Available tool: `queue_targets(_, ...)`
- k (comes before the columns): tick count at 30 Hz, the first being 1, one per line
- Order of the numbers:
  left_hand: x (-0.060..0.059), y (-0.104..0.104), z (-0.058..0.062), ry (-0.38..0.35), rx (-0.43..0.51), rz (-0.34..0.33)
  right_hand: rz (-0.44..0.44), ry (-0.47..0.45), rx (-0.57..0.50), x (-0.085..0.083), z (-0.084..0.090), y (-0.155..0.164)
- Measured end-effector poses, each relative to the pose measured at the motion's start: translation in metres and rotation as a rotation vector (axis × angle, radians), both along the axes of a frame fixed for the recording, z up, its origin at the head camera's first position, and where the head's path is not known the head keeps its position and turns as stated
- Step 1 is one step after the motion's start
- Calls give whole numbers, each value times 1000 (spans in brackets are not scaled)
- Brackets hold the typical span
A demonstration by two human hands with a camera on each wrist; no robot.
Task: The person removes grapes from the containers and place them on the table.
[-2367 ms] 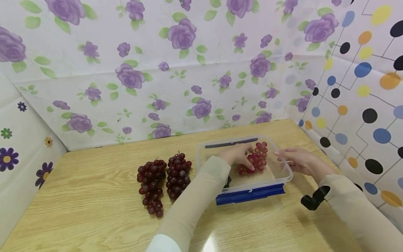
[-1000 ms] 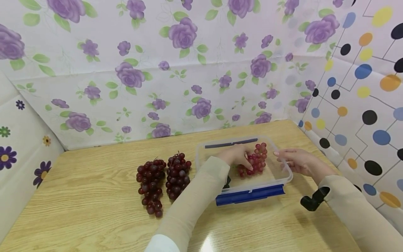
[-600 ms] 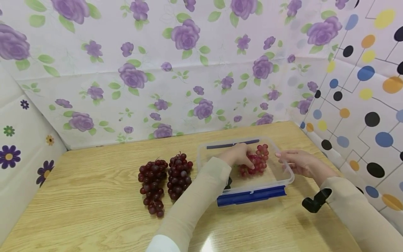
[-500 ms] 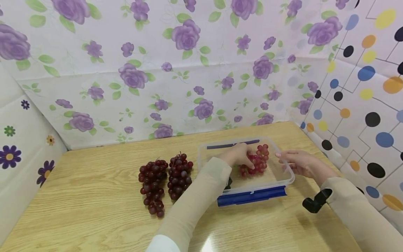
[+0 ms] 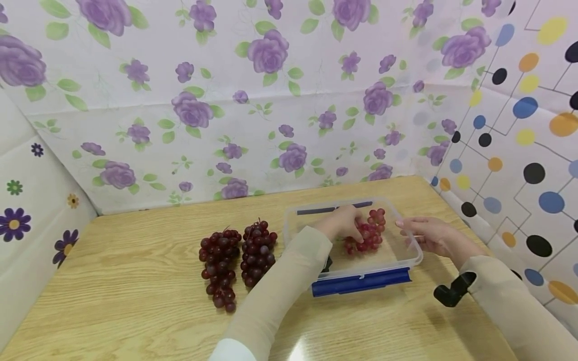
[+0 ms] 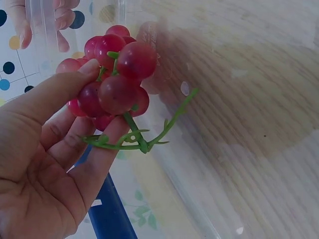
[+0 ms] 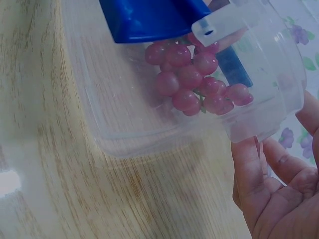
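The left hand (image 5: pixel 340 224) reaches into the clear plastic box (image 5: pixel 408 250) and holds a bunch of red grapes (image 5: pixel 368 234), thumb and fingers curled around the fruit; the left wrist view shows the grapes pinched above a green stem (image 6: pixel 149 137). The bunch sits inside the box, toward its far right part. The right hand (image 5: pixel 429 234) rests against the box's right wall with fingers nearly straight, touching the rim without curling round it. The box stands on the wooden worktop (image 5: pixel 135 301), a blue clip (image 5: pixel 361 282) along its near edge. Two darker grape bunches (image 5: pixel 237 258) lie side by side on the worktop, just left of the box.
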State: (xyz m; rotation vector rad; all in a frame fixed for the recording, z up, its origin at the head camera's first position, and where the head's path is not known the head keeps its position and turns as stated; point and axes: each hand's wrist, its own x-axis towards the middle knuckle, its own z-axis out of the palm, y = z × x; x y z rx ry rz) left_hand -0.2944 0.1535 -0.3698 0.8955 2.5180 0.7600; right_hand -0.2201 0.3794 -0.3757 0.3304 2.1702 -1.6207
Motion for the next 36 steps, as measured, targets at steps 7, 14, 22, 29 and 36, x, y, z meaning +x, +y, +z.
queue_targets(7,0,1,2,-18,29,19,-5,1,-11,1,1,-1)
queue_targets(14,-1,0,5,12,44,-10,-8,0,-10,0,1,0)
queue_targets(22,0,-2,11,41,29,-17,-5,0,-16,-1,-1,1)
queue_targets(29,-2,-7,14,68,41,-20,0,-4,-17,-2,-2,2)
queue_targets(36,0,-12,20,60,57,-28,3,-8,-24,-1,-1,0)
